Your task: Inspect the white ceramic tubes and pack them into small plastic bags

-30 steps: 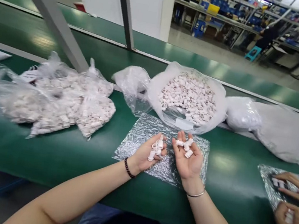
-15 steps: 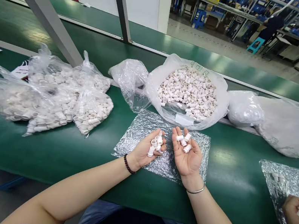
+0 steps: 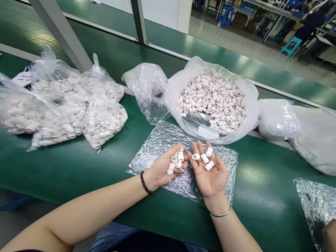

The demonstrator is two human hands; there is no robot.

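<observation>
My left hand (image 3: 160,172) is cupped palm up around several short white plastic pipe fittings (image 3: 170,169), its fingers curled about them. Beside it my right hand (image 3: 212,181) lies palm up with fingers stretched out and apart, bearing several more white fittings (image 3: 209,165). One of these sits near its fingertips, close to the left hand. Both hands are above a crinkled clear plastic bag (image 3: 145,156) that lies flat on the green table (image 3: 88,177). Just behind the bag stands a large open plastic sack (image 3: 174,90) full of loose fittings.
Knotted clear bags of fittings (image 3: 103,126) stand at the left. Past the open sack, more filled bags (image 3: 333,140) line the table's back at the right. At the right edge a co-worker's hand (image 3: 334,240) holds a fitting by another flat bag (image 3: 305,192). A grey post (image 3: 47,2) slants up at left.
In my right hand the fittings have spread apart; one has shifted left to the fingertips. The left hand keeps its handful, almost unmoved. The co-worker's hand has moved slightly right.
</observation>
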